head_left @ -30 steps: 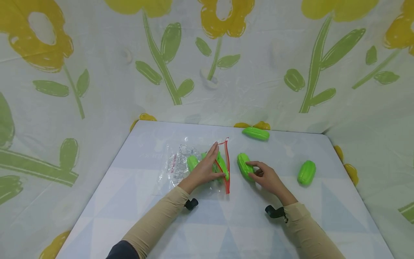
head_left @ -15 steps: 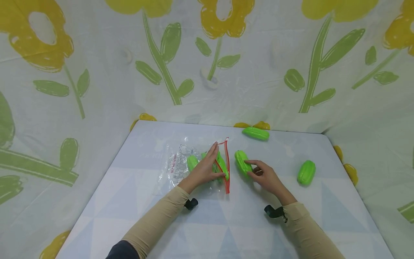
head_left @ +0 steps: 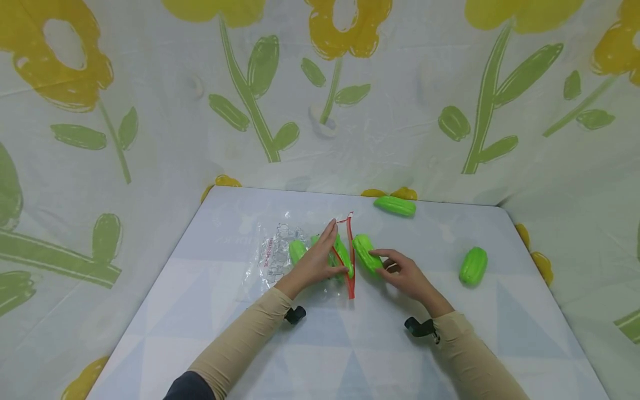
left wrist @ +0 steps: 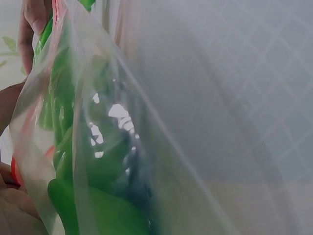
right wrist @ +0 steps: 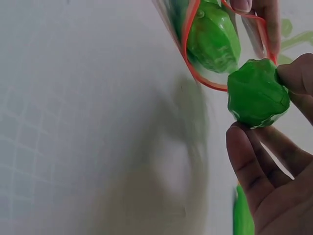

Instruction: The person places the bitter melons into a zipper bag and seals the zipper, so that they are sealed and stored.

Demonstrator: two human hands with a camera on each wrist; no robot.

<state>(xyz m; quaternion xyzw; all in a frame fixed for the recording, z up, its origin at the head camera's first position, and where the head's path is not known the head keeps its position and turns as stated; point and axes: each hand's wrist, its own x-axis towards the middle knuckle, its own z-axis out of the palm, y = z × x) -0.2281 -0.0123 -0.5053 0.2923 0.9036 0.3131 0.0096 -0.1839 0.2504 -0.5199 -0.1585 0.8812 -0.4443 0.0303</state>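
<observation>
My right hand pinches a bright green, ridged toy bitter melon between thumb and fingers, just right of a clear zip bag. In the right wrist view, the held bitter melon sits end-on at the bag's red-edged mouth. My left hand lies over the bag with fingers straight and thumb spread, keeping its mouth apart. Several green pieces are inside the bag; through the plastic in the left wrist view, the green pieces look blurred, and the left hand partly covers them from above.
Another toy bitter melon lies by the table's far edge, and one more green bitter melon lies to the right. The pale table has a triangle pattern. A flowered curtain hangs behind and at both sides.
My right hand has moved left with the bitter melon, bringing it close to the bag's red edge. The left hand and the bag have stayed in place.
</observation>
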